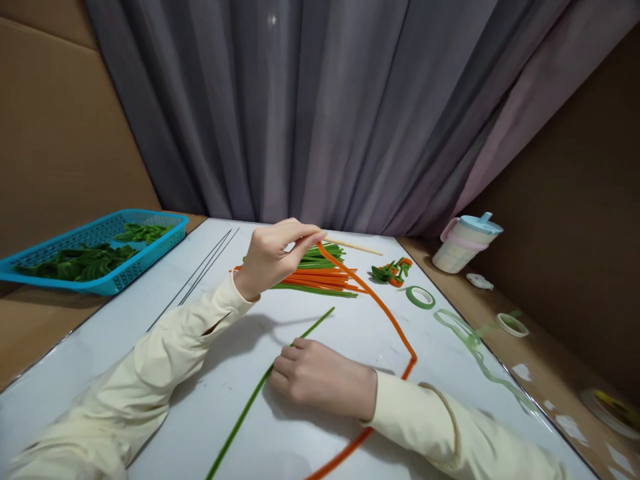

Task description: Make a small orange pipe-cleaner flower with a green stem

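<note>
My left hand (277,252) is raised over the table, thumb and fingers pinched on the end of an orange pipe cleaner (383,308). A thin wooden stick (355,247) juts right from the same fingertips. The orange stem slopes down to a sharp bend at the right, then passes behind my right forearm towards the front edge. My right hand (323,377) rests low with curled fingers around a long green pipe cleaner (240,421), which shows on both sides of the fist. Behind my left hand lie bundles of green pipe cleaners (333,252) and orange pipe cleaners (325,279).
A blue basket (113,283) with green leafy pieces stands far left, near long dark wires (207,263). At right are finished-looking orange and green pieces (393,271), green tape (420,297), a loose green ribbon (473,341), a tape roll (513,325) and a lidded cup (465,247).
</note>
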The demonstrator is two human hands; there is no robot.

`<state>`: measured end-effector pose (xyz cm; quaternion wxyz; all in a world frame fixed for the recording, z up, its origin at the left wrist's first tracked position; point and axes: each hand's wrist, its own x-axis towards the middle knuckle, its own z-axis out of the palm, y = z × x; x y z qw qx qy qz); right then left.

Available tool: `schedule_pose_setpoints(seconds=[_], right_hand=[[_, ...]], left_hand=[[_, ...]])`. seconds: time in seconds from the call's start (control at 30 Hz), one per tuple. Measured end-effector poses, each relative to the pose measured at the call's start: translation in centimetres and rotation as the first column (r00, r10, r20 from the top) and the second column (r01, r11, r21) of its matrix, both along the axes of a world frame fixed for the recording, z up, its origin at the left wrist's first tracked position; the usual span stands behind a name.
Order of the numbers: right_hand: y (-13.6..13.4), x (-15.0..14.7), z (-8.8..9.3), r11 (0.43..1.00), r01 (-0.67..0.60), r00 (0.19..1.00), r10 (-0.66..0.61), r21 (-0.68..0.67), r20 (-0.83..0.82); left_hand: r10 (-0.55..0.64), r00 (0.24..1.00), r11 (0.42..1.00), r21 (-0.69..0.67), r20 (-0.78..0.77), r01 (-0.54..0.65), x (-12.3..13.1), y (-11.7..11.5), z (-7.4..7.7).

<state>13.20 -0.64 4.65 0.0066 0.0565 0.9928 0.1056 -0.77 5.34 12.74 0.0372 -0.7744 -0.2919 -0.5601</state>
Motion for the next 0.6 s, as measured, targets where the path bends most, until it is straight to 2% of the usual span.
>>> schedule_pose_setpoints(seconds=[0.07,0.17,0.33,0.5,0.6], right_hand=[[1.2,-0.8,-0.1,0.998,0.057,0.997,-0.059,0.04,0.041],[3.1,-2.0,0.2,0.975,0.21,0.974,-0.215,0.066,0.069],[5.1,-4.5,0.2,0.972,0.234,0.966,-0.229,-0.025,0.118],[7.8,-6.8,0.2,0.887,0.461,0.883,-0.461,0.019,0.092],[8.5,-6.9,0.8,0.823,0.563,0.822,-0.567,0.072,0.047]], left_hand=[[0.019,0.999,1.0,-0.009,0.028,-0.018,-0.4,-0.3,0.6],[0.036,0.996,0.999,-0.036,0.081,-0.033,-0.9,-0.6,1.3],[0.034,0.984,0.998,-0.059,0.176,-0.024,-1.6,-0.8,2.0],[0.047,0.985,0.998,-0.043,0.166,-0.04,-2.0,-0.8,2.5],[0.05,0.993,0.999,0.0,0.111,-0.051,-2.0,-0.4,2.3]])
